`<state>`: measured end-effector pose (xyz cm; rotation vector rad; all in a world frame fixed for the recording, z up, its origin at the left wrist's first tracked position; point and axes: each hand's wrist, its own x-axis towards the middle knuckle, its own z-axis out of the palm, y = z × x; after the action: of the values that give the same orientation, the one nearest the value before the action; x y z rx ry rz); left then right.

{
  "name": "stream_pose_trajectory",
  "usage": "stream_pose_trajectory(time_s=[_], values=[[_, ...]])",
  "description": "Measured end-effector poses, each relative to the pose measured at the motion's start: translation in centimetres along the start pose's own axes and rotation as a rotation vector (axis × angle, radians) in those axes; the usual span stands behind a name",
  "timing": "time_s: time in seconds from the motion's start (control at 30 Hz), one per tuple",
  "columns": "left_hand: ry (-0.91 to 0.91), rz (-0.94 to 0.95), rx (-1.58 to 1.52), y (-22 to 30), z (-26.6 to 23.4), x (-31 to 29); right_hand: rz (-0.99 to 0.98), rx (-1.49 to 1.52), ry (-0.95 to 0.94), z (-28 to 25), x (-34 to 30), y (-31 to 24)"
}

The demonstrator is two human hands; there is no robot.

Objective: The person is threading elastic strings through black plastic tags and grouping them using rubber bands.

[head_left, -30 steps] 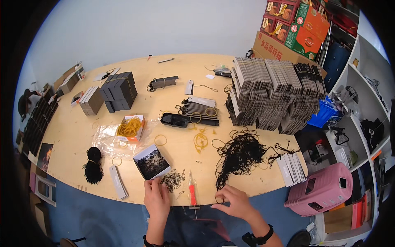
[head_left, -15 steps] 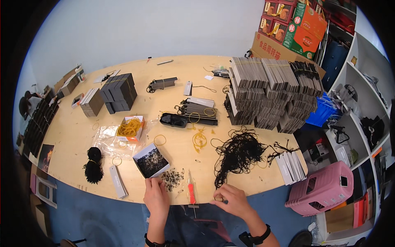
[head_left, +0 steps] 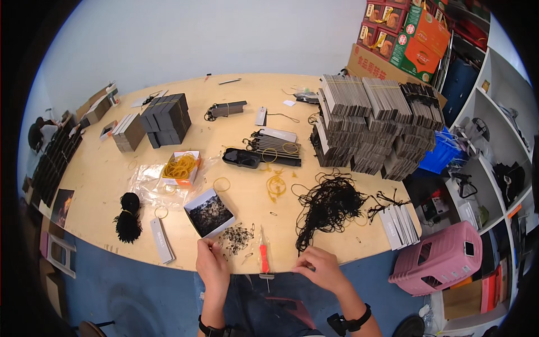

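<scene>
My left hand (head_left: pixel 213 268) is at the table's front edge, fingers curled together beside a pile of small dark safety pins (head_left: pixel 237 238). Anything between its fingertips is too small to make out. Behind that hand stands a white open box (head_left: pixel 209 213) of fine dark bits. My right hand (head_left: pixel 321 268) is closed in a pinch at the edge, just below a tangled heap of black cords (head_left: pixel 331 205); what it pinches cannot be made out. Between the hands lies a thin tool with a red handle (head_left: pixel 264 255), near the edge.
Rubber bands fill a small box (head_left: pixel 181 168). A black cord bundle (head_left: pixel 128 218) and a grey tag (head_left: pixel 162 240) lie left. White tags (head_left: pixel 400 226) lie right, before tall stacks of grey tags (head_left: pixel 365 123). A pink pet carrier (head_left: pixel 437 258) stands beside the table.
The view has shifted slightly. My right hand's fingers have drawn closer together, and the small loop seen at them is no longer visible. My left hand stays beside the pins.
</scene>
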<state>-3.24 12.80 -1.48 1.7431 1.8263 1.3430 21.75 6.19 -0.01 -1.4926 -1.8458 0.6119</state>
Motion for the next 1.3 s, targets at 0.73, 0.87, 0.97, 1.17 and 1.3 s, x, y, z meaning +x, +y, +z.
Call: stream_pose_trajectory(time_s=[0.73,0.87,0.97,1.17,1.3], values=[[-0.103,-0.063,-0.392,-2.4,-0.5,-0.3,-0.086,0.62,0.406,-11.4,7.5,-4.7],[-0.104,-0.022,-0.396,-2.5,-0.6,-0.2,-0.283,0.757,0.581,-12.2,7.9,-5.7],[-0.117,-0.028,-0.399,-2.3,-0.9,-0.2,-0.19,0.292,0.449,-11.3,7.5,-4.1],[-0.126,-0.041,-0.443,-2.2,-1.1,-0.4,-0.117,0.19,0.505,-8.9,6.2,-3.7],[-0.121,-0.128,-0.641,-2.2,-1.3,-0.3,-0.206,0.234,0.525,-8.0,5.8,-5.5]])
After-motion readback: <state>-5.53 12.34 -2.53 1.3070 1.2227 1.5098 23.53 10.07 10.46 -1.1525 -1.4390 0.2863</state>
